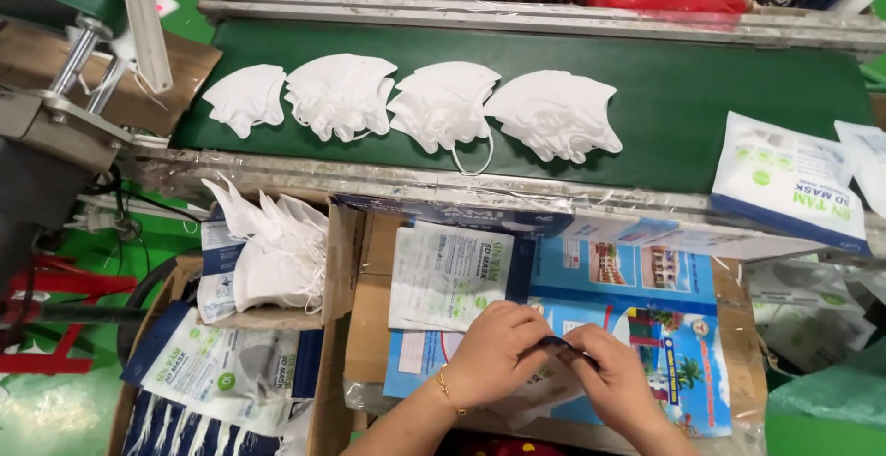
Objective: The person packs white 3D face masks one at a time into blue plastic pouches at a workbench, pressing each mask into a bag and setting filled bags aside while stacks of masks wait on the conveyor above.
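Observation:
My left hand (494, 350) and my right hand (614, 378) meet over the front of a cardboard worktop (369, 327), both pinching the dark top edge of a clear plastic mask pouch (544, 387) that lies under them. A gold bracelet circles my left wrist. Just behind my hands lies a stack of flat printed pouches (448, 276). Several piles of white folded masks (443, 105) sit in a row on the green conveyor belt (701, 96) beyond.
A box of loose white masks (272, 253) stands at the left, with filled pouches (231, 373) in front of it. More packed pouches (789, 184) rest at the belt's right end. A metal machine frame (55, 133) is at far left.

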